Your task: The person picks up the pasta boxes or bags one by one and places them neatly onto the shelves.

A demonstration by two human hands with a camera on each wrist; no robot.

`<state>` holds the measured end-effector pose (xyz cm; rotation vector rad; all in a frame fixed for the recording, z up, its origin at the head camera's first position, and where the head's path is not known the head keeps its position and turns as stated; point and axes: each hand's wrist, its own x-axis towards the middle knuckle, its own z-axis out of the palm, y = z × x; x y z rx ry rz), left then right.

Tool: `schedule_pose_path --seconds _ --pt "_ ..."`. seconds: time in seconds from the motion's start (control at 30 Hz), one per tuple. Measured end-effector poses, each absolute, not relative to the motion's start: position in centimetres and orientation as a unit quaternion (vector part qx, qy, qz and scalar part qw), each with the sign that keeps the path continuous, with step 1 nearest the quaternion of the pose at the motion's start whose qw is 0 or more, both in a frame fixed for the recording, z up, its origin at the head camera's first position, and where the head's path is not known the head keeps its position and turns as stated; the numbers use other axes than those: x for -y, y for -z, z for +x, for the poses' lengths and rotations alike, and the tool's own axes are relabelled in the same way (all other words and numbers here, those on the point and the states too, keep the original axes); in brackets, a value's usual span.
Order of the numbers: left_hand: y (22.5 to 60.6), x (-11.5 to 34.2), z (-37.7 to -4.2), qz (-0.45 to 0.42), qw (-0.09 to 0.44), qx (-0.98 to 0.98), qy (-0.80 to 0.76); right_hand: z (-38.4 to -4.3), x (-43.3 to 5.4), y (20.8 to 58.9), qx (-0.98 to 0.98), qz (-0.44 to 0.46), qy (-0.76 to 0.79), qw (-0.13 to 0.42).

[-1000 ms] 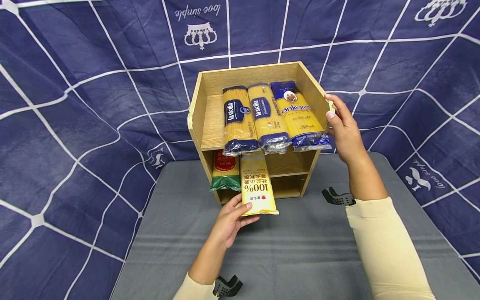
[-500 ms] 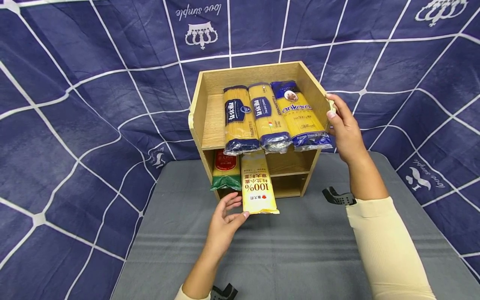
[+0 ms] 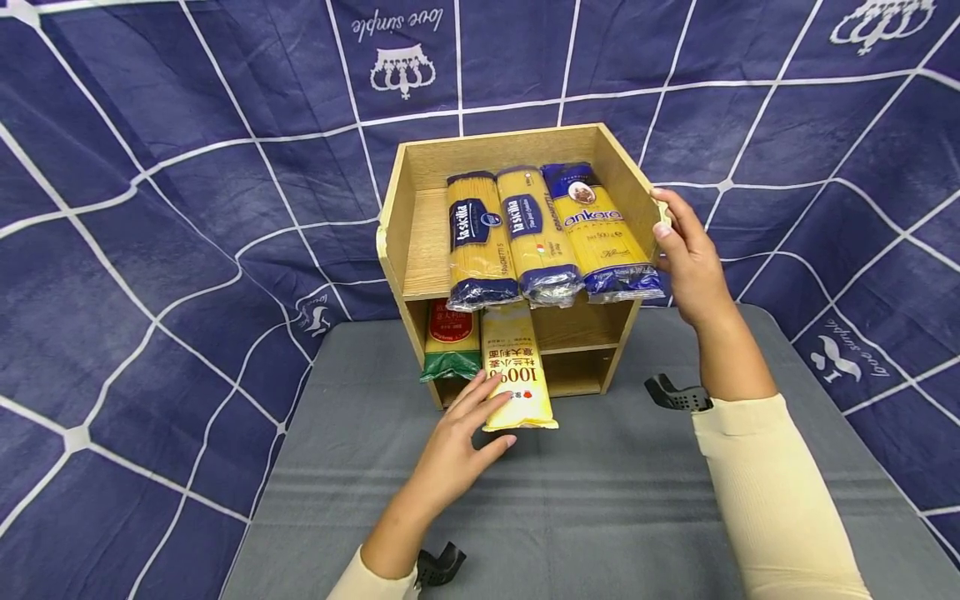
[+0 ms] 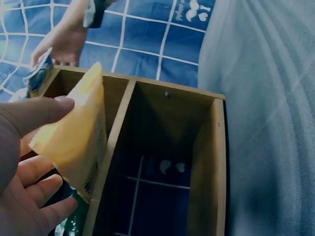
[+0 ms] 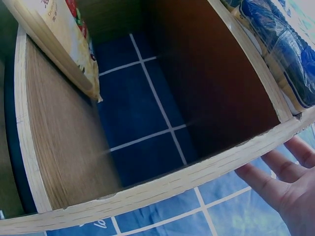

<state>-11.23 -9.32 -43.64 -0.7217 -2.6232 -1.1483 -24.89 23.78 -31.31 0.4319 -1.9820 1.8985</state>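
Note:
A yellow spaghetti packet (image 3: 517, 362) lies in the middle tier of a wooden shelf (image 3: 420, 233), its front end jutting out. My left hand (image 3: 450, 454) is at that end, fingers stretched over its left side and thumb apart in front. In the left wrist view, thumb and spread fingers flank the packet (image 4: 78, 132), with contact hard to tell. My right hand (image 3: 688, 262) grips the front edge of the shelf's right side panel; in the right wrist view its fingers (image 5: 283, 169) lie along the panel's outside. Left of the yellow packet lies a green-ended pasta packet (image 3: 452, 342).
On the top tier lie two la sicilia spaghetti packets, the left one (image 3: 480, 242) and the middle one (image 3: 538, 233), and a blue-ended ankara packet (image 3: 600, 229). They overhang the front edge. Grey cloth (image 3: 585, 500) covers the table; a blue checked curtain (image 3: 300, 108) hangs behind.
My left hand let go of the yellow packet's end, drew back to its left corner, then reached over its top with fingers extended. The packet and my right hand stayed nearly still.

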Motion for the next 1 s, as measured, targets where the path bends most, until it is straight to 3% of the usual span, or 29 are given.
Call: schedule_pose_path --seconds 0.37,1.0 --pt "44.2 9.0 -12.1 -0.269 0.159 0.887 0.342 -24.9 -23.8 31.4 0.699 0.155 -0.675 0.179" --pt "44.1 8.4 -14.5 -0.253 0.226 0.914 0.221 -25.0 -23.9 31.5 0.692 0.161 -0.681 0.176"
